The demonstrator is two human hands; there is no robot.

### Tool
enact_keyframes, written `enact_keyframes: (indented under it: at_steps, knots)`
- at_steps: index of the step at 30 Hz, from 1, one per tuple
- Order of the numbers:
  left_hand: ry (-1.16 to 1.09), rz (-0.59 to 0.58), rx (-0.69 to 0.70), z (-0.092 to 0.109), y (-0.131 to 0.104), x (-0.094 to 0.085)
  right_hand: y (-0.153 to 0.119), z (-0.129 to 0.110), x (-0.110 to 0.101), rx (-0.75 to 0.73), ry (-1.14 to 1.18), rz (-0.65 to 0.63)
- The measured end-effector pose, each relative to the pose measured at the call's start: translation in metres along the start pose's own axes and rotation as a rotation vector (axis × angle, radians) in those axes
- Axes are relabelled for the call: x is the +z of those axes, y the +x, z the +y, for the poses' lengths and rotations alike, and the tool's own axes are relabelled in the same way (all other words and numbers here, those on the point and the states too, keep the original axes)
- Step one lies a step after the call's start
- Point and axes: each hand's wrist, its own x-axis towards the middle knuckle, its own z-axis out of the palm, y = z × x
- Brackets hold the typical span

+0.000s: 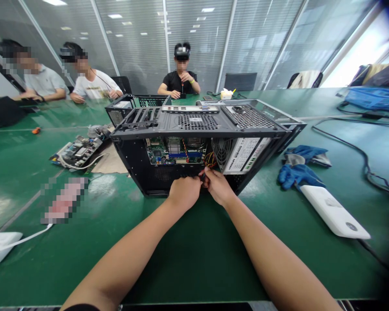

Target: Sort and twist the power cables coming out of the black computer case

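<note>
Lying sideways: black computer case (197, 125) | side open | motherboard (175, 151) exposed

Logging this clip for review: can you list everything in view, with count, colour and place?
computer case: 1, black, open, centre of table
motherboard: 1, green, inside the case
power supply: 1, grey with fan, right part of the case
wires: a bundle, red, yellow and black, inside the case by the hands
loose circuit board: 1, left of the case
gloves: 2, blue, right of the case
white device: 1, right front
table: 1, green
seated people: 3, far side
left hand: at the case's lower opening
right hand: touching the wires
</note>
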Motion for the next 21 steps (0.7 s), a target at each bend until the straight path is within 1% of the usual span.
enact_keyframes:
  at_steps: [7, 14, 18, 20, 21]
  knots:
    - [0.023, 0.007, 0.002, 0.001, 0.001, 0.002, 0.001, 0.001, -0.001, 0.007, -0.048, 0.028]
    - [-0.057, -0.015, -0.009, -0.003, 0.001, 0.004, 0.001, 0.003, -0.001, -0.012, -0.091, 0.013]
    - [-0.262, -0.039, -0.021, -0.008, 0.005, 0.006, 0.000, 0.003, -0.001, -0.012, -0.083, 0.003]
    - [-0.447, -0.075, -0.030, -0.011, 0.008, 0.007, -0.001, 0.002, -0.001, -0.004, -0.065, 0.001]
    - [-0.573, -0.116, -0.041, -0.012, 0.010, 0.007, -0.001, 0.001, 0.000, 0.000, -0.058, -0.004]
